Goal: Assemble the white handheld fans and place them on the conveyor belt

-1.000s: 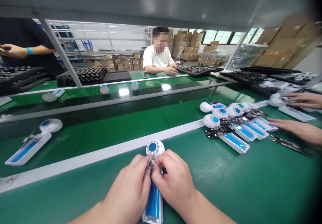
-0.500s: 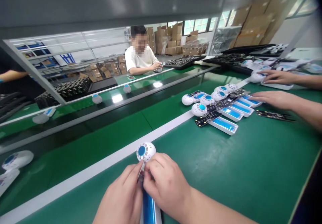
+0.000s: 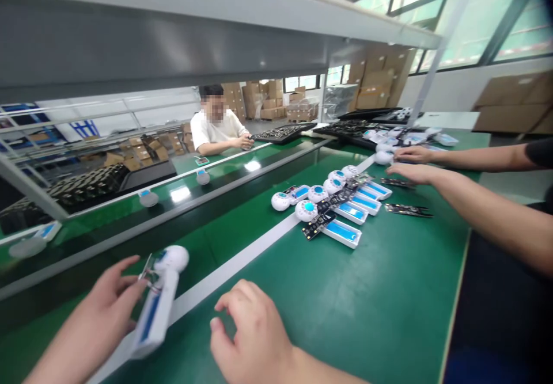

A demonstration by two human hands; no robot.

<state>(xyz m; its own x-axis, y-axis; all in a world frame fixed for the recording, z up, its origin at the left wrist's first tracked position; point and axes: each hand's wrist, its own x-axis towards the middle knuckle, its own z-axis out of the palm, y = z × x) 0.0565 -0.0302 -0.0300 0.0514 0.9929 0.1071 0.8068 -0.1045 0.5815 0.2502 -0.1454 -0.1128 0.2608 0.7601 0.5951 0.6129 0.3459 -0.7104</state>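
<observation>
Left hand [image 3: 88, 329]: fingers [image 3: 123, 283] closed on the neck of a white handheld fan [image 3: 156, 306], gripping it
Right hand [image 3: 253, 338]: fingers open, loosely curled, holding nothing
Landmark: white stripe [image 3: 233, 269] on the green worktop [image 3: 389, 297]
Fan: on the stripe's far side, handle end reaching over it; long axis slants up and right, head [image 3: 170, 259] farthest; it lies to the right of the left fingers, and the left hand is nearer
Right hand's place: near side of the stripe, apart from the fan
Loose parts: at the stripe's far end, five round fan heads [image 3: 317, 194], five blue-striped handles [image 3: 343, 232] and about three circuit boards [image 3: 318, 225] — counts approximate
Beyond: two co-worker's hands [image 3: 412, 162] just past them, by two more circuit boards [image 3: 408, 210]
</observation>
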